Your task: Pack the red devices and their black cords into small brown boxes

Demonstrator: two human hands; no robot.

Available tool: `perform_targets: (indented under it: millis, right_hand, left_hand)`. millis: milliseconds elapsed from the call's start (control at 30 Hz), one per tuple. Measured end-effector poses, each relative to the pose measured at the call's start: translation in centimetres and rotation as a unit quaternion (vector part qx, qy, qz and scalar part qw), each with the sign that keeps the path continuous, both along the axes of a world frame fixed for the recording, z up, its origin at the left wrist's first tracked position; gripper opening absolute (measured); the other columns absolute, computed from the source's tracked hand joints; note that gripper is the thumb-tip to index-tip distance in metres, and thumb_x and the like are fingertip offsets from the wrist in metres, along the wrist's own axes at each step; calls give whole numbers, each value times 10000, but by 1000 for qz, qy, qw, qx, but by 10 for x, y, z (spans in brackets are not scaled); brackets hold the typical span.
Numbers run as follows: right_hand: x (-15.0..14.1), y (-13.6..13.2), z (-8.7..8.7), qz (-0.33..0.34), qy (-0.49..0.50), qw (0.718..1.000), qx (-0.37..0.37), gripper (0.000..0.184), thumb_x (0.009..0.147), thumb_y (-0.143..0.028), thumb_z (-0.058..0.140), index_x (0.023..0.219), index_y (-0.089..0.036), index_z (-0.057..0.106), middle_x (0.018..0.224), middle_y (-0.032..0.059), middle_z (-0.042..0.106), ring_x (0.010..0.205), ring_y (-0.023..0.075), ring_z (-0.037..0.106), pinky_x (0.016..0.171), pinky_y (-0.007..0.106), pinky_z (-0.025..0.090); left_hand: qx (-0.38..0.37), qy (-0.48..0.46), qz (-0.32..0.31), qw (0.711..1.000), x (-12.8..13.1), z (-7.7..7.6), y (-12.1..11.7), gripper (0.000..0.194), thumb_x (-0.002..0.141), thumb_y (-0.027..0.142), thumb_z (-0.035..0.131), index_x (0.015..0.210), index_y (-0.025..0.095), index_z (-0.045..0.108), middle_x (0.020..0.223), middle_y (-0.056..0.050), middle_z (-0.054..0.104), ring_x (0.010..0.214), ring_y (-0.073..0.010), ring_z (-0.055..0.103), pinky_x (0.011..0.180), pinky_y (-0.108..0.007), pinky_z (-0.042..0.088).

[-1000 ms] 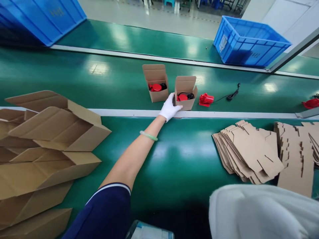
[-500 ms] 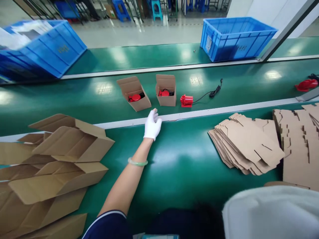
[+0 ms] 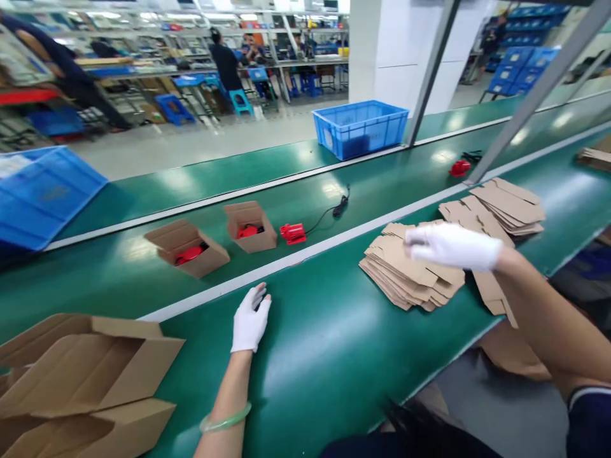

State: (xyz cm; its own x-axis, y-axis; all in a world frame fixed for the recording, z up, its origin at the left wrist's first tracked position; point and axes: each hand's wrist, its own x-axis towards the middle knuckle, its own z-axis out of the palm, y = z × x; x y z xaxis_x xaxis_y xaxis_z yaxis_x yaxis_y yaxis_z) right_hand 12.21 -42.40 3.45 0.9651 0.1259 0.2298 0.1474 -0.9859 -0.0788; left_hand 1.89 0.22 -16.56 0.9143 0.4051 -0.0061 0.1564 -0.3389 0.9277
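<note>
My left hand [image 3: 250, 320], in a white glove, lies flat and open on the green table near the white strip at the belt's edge. It holds nothing. My right hand [image 3: 451, 246], also gloved, hovers with fingers stretched out over a stack of flat cardboard blanks [image 3: 405, 273]; it is blurred and I see nothing in it. On the belt beyond stand two open cartons [image 3: 188, 247] [image 3: 250, 226], each with a red device inside. A loose red device [image 3: 293, 233] with a black cord [image 3: 340, 206] lies to their right.
Folded open cartons [image 3: 86, 375] pile up at the left front. More flat blanks [image 3: 506, 202] lie further right. Blue crates [image 3: 360, 127] [image 3: 41, 191] sit on the far table. Another red device [image 3: 459, 168] lies up the belt. A metal post [image 3: 534, 95] slants across. People work in the background.
My left hand has let go of the right carton and drawn back onto the table. My right hand has come into view over the blanks. The view has swung rightward and up.
</note>
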Motion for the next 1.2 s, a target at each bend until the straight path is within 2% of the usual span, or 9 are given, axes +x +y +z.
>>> perform_targets:
  millis: [200,467,667,800,867,933,1000,1100,1200]
  right_hand:
    - [63,-5,-28,-41,231,970,-68,574,818,-556,608,1136,-78,618,1060,188,624,960,299,583,800,340,432]
    - [74,26,-62,-65,238,967,-67,561,797,-430,622,1198,-52,515,1059,204,603,959,299,582,777,345,437]
    - [50,28,-15,-103,97,989,-44,410,839,-346,487,1163,-95,515,986,171,622,928,328,596,775,398,449]
    - [6,65,21,52,24,992,110,244,796,-364,497,940,-187,584,935,94,646,906,296,608,817,389,461]
    - [-17,90,23,207,114,931,280,253,810,-379,465,941,-203,591,944,64,654,925,259,615,863,368,465]
    - [-32,109,16,291,265,802,449,344,812,-458,464,1014,-207,585,1000,66,654,918,255,629,837,375,501]
    - [-36,122,4,286,359,690,560,450,773,-527,520,1090,-211,570,1081,80,642,933,277,633,793,401,534]
    - [-29,138,-10,243,298,678,626,448,779,-534,581,1083,-205,603,1138,96,630,1045,290,595,846,391,528]
    - [-19,156,-23,240,225,707,626,476,867,-566,487,1151,-198,587,1247,97,575,1176,265,519,975,375,462]
  left_hand:
    - [2,9,-2,1000,0,1,-9,438,825,351,571,1222,169,536,1264,-112,554,1192,-256,519,1100,-460,359]
    - [-26,11,1,1000,-14,4,-15,401,832,333,568,1190,154,549,1260,-116,554,1193,-247,518,1103,-444,356]
    - [-65,-7,-42,997,-12,40,-59,472,826,435,594,1215,174,535,1283,-119,535,1206,-266,503,1081,-455,372]
    - [-189,-66,-198,960,-22,84,-120,847,744,545,694,1424,262,276,1473,-103,310,1342,-263,340,1109,-422,323]
    - [-275,-68,-264,922,-24,100,-145,963,691,560,742,1444,251,228,1469,-130,309,1320,-268,373,1077,-391,358]
    - [-333,-46,-290,896,-21,112,-154,886,676,540,764,1378,168,370,1332,-173,478,1152,-274,536,941,-354,459]
    - [-342,-43,-260,902,-16,120,-145,676,703,511,749,1196,96,546,1116,-165,617,940,-243,620,781,-302,497]
    - [-262,-105,-134,950,-17,135,-110,457,777,491,676,1027,114,616,961,-101,656,830,-195,609,672,-255,477]
    - [-51,-173,-55,982,-27,149,-78,278,871,428,562,905,157,614,817,-41,627,756,-152,568,644,-240,435]
